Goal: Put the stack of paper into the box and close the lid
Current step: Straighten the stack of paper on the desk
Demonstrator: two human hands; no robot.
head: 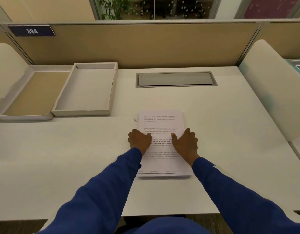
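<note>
Lengthwise away from the person, stack of paper (pixel 162 122) (printed side up), both hands' fingers (pixel 190 132) curled on its side edges

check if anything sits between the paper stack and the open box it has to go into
Nothing visible does. The paper stack lies under both hands, and the desk between it and the open box to its far left is bare. The box is empty, its lid lying open alongside.

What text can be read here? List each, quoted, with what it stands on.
"384": white digits on the dark plate fixed to the partition's top left.
Printed paragraphs on the top sheet of the paper stack under the left hand and right hand: mostly too small and blurred to read.
Box and lid: no text.
</note>
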